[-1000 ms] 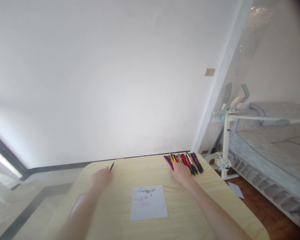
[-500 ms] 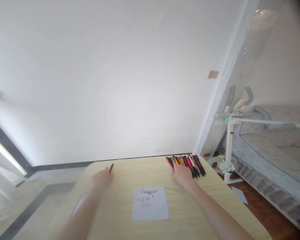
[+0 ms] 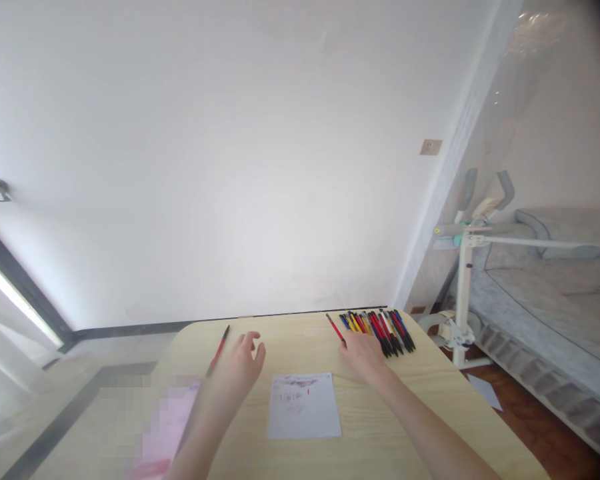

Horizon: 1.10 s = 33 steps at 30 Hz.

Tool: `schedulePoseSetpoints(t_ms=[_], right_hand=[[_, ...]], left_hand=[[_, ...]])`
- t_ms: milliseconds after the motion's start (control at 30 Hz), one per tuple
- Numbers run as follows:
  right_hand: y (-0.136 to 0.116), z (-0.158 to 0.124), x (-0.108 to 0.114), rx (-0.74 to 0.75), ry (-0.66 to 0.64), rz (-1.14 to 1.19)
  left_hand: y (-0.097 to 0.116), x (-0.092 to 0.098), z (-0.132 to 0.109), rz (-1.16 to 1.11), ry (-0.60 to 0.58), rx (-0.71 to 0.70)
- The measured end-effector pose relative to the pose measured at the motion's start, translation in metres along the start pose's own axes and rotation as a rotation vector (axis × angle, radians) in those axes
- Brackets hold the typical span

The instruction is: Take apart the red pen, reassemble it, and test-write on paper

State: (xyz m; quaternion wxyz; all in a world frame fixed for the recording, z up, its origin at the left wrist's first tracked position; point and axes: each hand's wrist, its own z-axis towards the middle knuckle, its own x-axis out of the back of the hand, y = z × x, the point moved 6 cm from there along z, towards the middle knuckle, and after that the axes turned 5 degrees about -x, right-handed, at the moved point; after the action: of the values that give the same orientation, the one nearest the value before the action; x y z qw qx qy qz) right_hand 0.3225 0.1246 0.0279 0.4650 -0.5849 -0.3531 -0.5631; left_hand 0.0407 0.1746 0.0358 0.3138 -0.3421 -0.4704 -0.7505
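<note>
On the left of the light wooden table (image 3: 290, 347) lies a red pen with a black tip (image 3: 220, 349). Just right of it is my left hand (image 3: 243, 363), its fingers apart and slightly curled, holding nothing. My right hand (image 3: 361, 353) is at the near left end of a row of pens (image 3: 390, 332) in red, yellow, blue, white and black. Its fingers are closed on the lower end of a red pen (image 3: 335, 327), tilted apart from the row. Between and below the hands lies a white paper (image 3: 305, 417) with dark and reddish scribbles.
A pink sheet or pad (image 3: 173, 417) lies at the table's left edge, partly behind my left forearm. The white wall (image 3: 280, 167) borders the far edge. To the right stand exercise equipment (image 3: 464, 287) and a grey sofa (image 3: 545, 280).
My left hand has let go of the red pen at the left and moved right, opening. My right hand has drawn a red pen slightly left, away from the row.
</note>
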Motion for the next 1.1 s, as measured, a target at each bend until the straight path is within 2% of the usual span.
schedulePoseSetpoints(t_ms=[100, 167, 233, 300, 367, 433, 600, 733, 900, 1100], right_hand=[[-0.008, -0.013, 0.001, 0.018, 0.001, 0.094], [-0.018, -0.025, -0.004, 0.08, -0.025, 0.234], [-0.032, -0.039, -0.011, 0.166, -0.121, 0.744], [-0.044, -0.051, -0.021, 0.176, -0.228, 1.077], [-0.054, -0.058, -0.03, 0.157, -0.294, 1.262], [-0.061, -0.06, -0.035, 0.137, -0.304, 1.363], [-0.067, -0.058, -0.044, 0.088, -0.289, 1.456], [-0.064, -0.065, -0.046, 0.093, -0.204, 1.364], [-0.06, -0.072, -0.044, 0.131, -0.084, 1.25], [-0.057, -0.073, -0.051, 0.133, -0.112, 1.198]], left_hand=[[0.017, -0.021, -0.016, -0.363, -0.066, 0.043], [0.025, -0.036, -0.026, -0.612, -0.106, 0.09], [0.032, -0.051, -0.036, -0.836, -0.187, 0.163], [0.036, -0.06, -0.045, -1.024, -0.231, 0.229], [0.037, -0.063, -0.051, -1.191, -0.203, 0.288], [0.035, -0.063, -0.055, -1.329, -0.149, 0.346], [0.028, -0.067, -0.064, -1.568, -0.103, 0.485], [0.021, -0.07, -0.067, -1.661, -0.039, 0.561], [0.022, -0.071, -0.069, -1.702, -0.054, 0.523], [0.028, -0.071, -0.073, -1.708, -0.141, 0.467]])
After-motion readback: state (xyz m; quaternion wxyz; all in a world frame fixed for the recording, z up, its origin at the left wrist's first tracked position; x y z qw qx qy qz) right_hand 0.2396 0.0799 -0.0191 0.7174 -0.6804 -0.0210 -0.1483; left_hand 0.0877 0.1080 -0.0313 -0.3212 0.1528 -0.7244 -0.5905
